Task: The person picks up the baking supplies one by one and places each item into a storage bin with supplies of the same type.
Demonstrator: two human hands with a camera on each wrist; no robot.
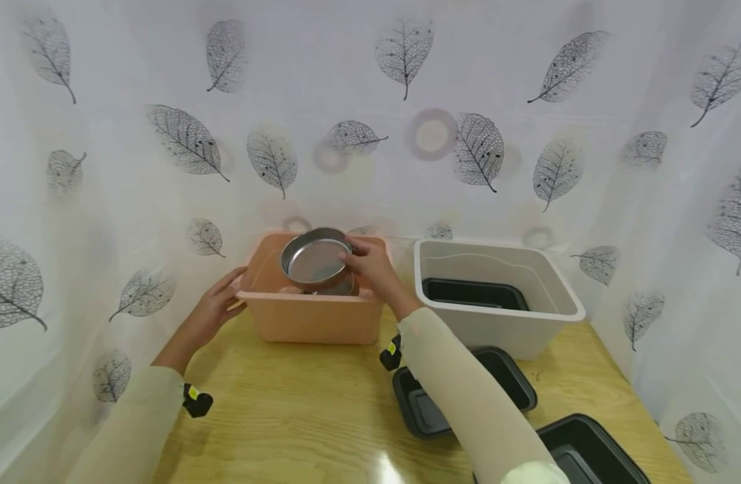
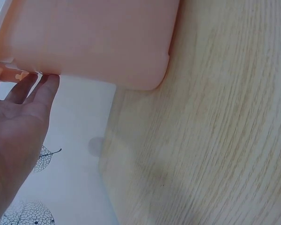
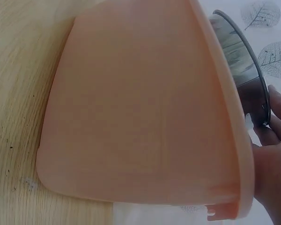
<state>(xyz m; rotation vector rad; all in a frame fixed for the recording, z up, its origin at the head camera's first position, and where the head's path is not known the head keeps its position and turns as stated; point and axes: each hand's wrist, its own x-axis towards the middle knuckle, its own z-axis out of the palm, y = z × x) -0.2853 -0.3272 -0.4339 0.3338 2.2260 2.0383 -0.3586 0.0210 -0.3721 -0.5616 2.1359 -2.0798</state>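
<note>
A round metal cake pan (image 1: 315, 258) is tilted at the mouth of the orange plastic bin (image 1: 313, 323). My right hand (image 1: 373, 267) pinches its right edge, thumb on the inner side. In the right wrist view the cake pan (image 3: 241, 65) shows beyond the bin's rim, partly hidden by the bin wall. Below it, more metalware (image 1: 340, 288) lies inside the bin, mostly covered. My left hand (image 1: 212, 310) holds the bin's left end at the rim. Seen from the left wrist, the fingertips (image 2: 50, 82) press against the wall just under that rim.
To the right stands a white bin (image 1: 497, 323) with a dark rectangular pan (image 1: 473, 294) inside. Dark baking pans (image 1: 420, 407) lie in front of it, partly under my right sleeve, and another dark pan (image 1: 594, 450) sits nearer. A leaf-print curtain (image 1: 358, 81) hangs behind the wooden table (image 1: 298, 403).
</note>
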